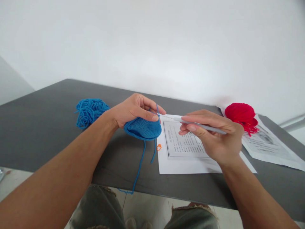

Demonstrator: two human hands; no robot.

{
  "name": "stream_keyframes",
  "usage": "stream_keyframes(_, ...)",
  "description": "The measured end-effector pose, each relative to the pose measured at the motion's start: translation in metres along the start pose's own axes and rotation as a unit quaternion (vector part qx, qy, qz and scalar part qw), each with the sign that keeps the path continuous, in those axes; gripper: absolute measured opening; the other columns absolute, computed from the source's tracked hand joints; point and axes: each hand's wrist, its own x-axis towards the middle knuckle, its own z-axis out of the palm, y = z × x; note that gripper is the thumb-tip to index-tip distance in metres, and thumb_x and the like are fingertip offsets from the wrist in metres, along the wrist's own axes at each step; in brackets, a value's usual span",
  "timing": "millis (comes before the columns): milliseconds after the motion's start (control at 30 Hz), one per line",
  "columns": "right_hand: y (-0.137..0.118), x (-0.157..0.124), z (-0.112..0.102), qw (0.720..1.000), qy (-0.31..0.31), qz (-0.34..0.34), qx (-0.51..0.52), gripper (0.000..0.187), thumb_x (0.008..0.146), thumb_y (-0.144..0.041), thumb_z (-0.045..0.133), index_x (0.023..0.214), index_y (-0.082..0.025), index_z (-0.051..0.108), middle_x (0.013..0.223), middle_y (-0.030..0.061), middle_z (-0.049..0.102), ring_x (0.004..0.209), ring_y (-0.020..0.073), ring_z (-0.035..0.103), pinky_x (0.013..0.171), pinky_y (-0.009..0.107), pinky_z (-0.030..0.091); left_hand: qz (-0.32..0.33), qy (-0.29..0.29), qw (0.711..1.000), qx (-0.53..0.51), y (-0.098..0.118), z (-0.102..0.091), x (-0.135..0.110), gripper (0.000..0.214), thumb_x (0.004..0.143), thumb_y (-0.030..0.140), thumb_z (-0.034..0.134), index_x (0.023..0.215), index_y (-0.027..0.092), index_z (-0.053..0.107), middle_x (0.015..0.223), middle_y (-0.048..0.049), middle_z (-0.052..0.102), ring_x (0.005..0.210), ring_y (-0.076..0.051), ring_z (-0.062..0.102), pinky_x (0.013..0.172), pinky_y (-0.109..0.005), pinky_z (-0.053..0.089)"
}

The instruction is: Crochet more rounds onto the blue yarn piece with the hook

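My left hand (140, 109) pinches the upper edge of a blue crocheted piece (143, 127), round and cupped, with a spiral of stitches facing me. Blue working yarn (157, 109) runs up over the left index finger. In my right hand (212, 128) is a grey-handled crochet hook (205, 126), held like a pen. Its thin metal tip reaches the piece's edge beside my left thumb; whether it sits inside a stitch I cannot make out. Below the piece hang a long blue strand (140, 168) and a shorter tail. An orange stitch marker (159, 147) shows just under it.
On the grey table (47, 133), a loose heap of blue yarn (90, 111) lies at left. A printed sheet (176, 163) rests under my right hand. Farther right, a red yarn ball (239, 113) sits on another sheet (274, 149). A white wall (143, 47) stands behind.
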Motion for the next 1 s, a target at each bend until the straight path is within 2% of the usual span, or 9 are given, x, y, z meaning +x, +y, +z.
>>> stream_keyframes(167, 0.001, 0.0, 0.002, 0.999, 0.019, 0.023, 0.022, 0.021, 0.091, -0.015, 0.082, 0.105, -0.03, 0.086, 0.094, 0.0019, 0.083, 0.065, 0.0173, 0.078, 0.057, 0.033, 0.068, 0.002, 0.0, 1.0, -0.005, 0.0, 0.0, 0.0, 0.031, 0.055, 0.024, 0.099, 0.083, 0.016, 0.09, 0.076, -0.0147, 0.083, 0.062, -0.027, 0.076, 0.057, -0.035, 0.06)
stream_keyframes(367, 0.0, 0.003, -0.005, 0.993, -0.042, -0.081, -0.078, 0.034, 0.091, -0.012, 0.08, 0.117, -0.033, 0.083, 0.096, 0.0034, 0.084, 0.081, 0.0196, 0.079, 0.067, 0.034, 0.066, 0.008, -0.002, 1.0, 0.005, 0.0, -0.002, 0.0, 0.022, 0.059, 0.022, 0.095, 0.08, 0.017, 0.09, 0.073, -0.0111, 0.082, 0.06, -0.02, 0.072, 0.055, -0.029, 0.057)
stream_keyframes(567, 0.001, 0.005, -0.011, 0.982, -0.083, -0.125, -0.118, 0.034, 0.093, -0.014, 0.079, 0.12, -0.033, 0.083, 0.104, 0.0046, 0.084, 0.087, 0.0204, 0.08, 0.073, 0.033, 0.067, 0.0, 0.003, 0.999, 0.035, -0.002, -0.003, 0.002, 0.017, 0.059, 0.022, 0.095, 0.075, 0.02, 0.089, 0.069, -0.0086, 0.08, 0.056, -0.019, 0.069, 0.053, -0.03, 0.054)
stream_keyframes(767, 0.001, 0.004, -0.014, 0.984, -0.09, -0.108, -0.107, 0.031, 0.093, -0.012, 0.078, 0.119, -0.03, 0.083, 0.1, 0.0053, 0.083, 0.087, 0.0195, 0.079, 0.073, 0.032, 0.065, -0.01, 0.016, 0.999, 0.039, -0.003, -0.004, 0.003, 0.014, 0.056, 0.02, 0.095, 0.067, 0.018, 0.086, 0.08, -0.0106, 0.084, 0.06, -0.018, 0.069, 0.056, -0.028, 0.056)
stream_keyframes(1000, 0.001, 0.003, -0.013, 0.997, -0.054, -0.053, -0.028, 0.034, 0.089, -0.009, 0.082, 0.115, -0.031, 0.085, 0.093, 0.0035, 0.082, 0.081, 0.0183, 0.078, 0.068, 0.031, 0.065, -0.048, 0.003, 0.998, 0.046, 0.002, -0.003, 0.001, 0.014, 0.059, 0.014, 0.094, 0.07, 0.017, 0.085, 0.078, -0.0053, 0.084, 0.064, -0.014, 0.071, 0.062, -0.023, 0.057)
